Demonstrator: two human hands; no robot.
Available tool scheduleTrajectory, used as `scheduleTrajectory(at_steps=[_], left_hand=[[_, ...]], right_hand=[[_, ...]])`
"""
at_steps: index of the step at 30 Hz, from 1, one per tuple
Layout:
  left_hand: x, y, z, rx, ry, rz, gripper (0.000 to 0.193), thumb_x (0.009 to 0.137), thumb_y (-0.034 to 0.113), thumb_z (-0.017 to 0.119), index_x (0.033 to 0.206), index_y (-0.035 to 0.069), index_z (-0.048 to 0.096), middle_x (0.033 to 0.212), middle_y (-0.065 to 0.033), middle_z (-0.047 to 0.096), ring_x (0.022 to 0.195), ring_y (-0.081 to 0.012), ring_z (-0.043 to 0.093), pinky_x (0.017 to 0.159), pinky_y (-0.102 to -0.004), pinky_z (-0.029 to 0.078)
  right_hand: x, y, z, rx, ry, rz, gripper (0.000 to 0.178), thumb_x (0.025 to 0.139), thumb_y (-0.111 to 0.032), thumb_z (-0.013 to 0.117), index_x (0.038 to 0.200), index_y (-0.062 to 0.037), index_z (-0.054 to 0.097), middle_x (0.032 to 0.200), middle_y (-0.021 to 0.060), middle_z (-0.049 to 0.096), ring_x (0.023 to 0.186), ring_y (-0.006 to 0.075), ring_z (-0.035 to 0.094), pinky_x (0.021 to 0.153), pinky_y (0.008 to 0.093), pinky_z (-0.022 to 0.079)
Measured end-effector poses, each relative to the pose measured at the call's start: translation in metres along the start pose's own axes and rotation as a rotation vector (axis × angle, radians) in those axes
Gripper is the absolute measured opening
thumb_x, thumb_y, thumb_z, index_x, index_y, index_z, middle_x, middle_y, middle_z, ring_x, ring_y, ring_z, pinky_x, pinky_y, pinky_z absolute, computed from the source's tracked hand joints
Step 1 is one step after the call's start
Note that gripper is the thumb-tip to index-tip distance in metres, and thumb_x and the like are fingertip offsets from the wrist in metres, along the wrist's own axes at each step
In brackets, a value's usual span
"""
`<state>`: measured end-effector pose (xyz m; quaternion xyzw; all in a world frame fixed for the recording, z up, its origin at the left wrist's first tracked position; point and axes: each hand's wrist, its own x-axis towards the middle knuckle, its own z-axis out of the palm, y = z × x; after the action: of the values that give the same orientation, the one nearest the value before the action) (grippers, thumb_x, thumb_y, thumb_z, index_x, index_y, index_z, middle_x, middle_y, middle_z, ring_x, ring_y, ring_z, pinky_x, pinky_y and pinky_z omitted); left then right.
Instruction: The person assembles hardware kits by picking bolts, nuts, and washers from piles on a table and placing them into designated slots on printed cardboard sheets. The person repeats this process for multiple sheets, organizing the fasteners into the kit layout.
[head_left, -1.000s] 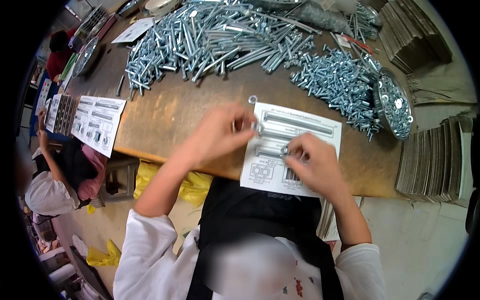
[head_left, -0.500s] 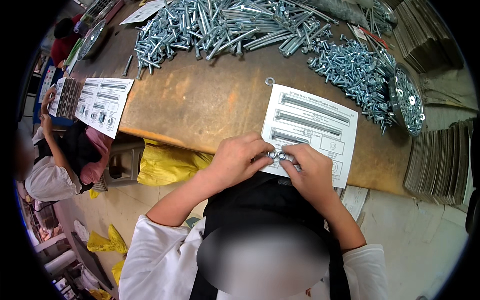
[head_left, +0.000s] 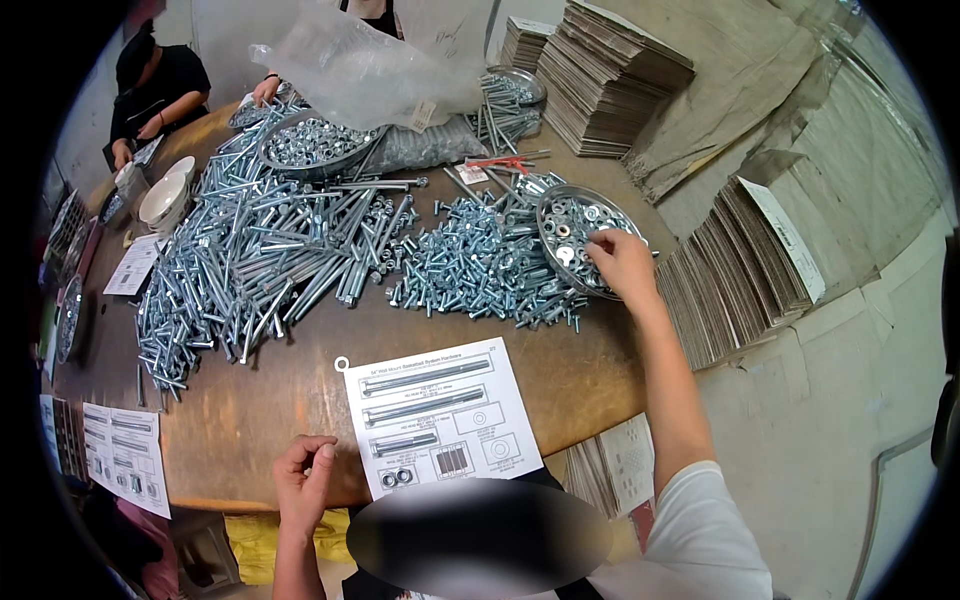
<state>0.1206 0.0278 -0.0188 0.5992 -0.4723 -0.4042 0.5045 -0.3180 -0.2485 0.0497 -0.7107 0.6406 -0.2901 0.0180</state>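
Right sleeve point(head_left: 705, 535): white, short, loose, ending near the elbow. Garment front point(head_left: 527, 482): black, partly lost to blur, so from here I cannot list its cut. Forearms point(head_left: 678, 395): two, bare. Hands point(head_left: 303, 478): two, bare.

A flat white printed sheet point(head_left: 445, 418) bears two nuts point(head_left: 390, 480) side by side at its near left corner; a round metal bowl point(head_left: 583, 189), far right, holds jumbled washers point(head_left: 565, 232).

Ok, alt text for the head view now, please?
The person's right hand reaches into a round metal bowl of washers, while the left hand is just left of a printed diagram sheet. Loose bolts lie heaped on the worktable beyond.
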Motion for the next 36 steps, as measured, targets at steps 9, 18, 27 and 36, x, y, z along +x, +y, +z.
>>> scheduleTrajectory(at_steps=[9,18,27,36], left_hand=[[0.005,0.003,0.021,-0.043,-0.029,0.041,0.013,0.093,0.009,0.068,0.098,-0.002,0.071,0.083,0.001,0.063,0.073,-0.0054,0.053,0.068,-0.0218,0.043],[0.01,0.02,0.027,0.043,0.012,0.038,0.011,0.092,0.008,0.066,0.097,-0.001,0.071,0.081,0.0006,0.063,0.072,-0.0058,0.055,0.067,-0.0218,0.044],[0.01,0.029,0.04,-0.054,-0.092,0.082,0.014,0.095,0.011,0.066,0.103,-0.001,0.07,0.09,-0.0017,0.067,0.08,-0.0069,0.059,0.072,-0.0228,0.047],[0.024,0.067,0.105,-0.603,-0.237,-0.287,0.04,0.101,0.026,0.058,0.136,0.005,0.054,0.117,-0.0079,0.066,0.105,-0.0163,0.064,0.09,-0.03,0.051]], right_hand=[[0.026,-0.035,0.024,-0.223,-0.231,-0.047,0.019,0.076,-0.024,0.075,0.089,-0.0097,0.077,0.089,0.0135,0.073,0.088,0.0329,0.07,0.078,0.0437,0.054],[0.062,-0.037,0.047,-0.423,-0.332,-0.127,0.021,0.076,-0.016,0.064,0.091,-0.0118,0.078,0.093,0.0168,0.073,0.088,0.0344,0.07,0.079,0.0459,0.055],[0.06,-0.039,0.04,-0.3,-0.346,-0.152,0.023,0.072,-0.024,0.071,0.089,-0.009,0.078,0.087,0.0144,0.074,0.083,0.0322,0.07,0.076,0.0416,0.054],[-0.1,-0.139,-0.004,0.429,-0.137,-0.375,0.015,0.075,-0.01,0.073,0.089,-0.0058,0.071,0.082,0.0079,0.065,0.07,0.0221,0.064,0.065,0.0338,0.051]])
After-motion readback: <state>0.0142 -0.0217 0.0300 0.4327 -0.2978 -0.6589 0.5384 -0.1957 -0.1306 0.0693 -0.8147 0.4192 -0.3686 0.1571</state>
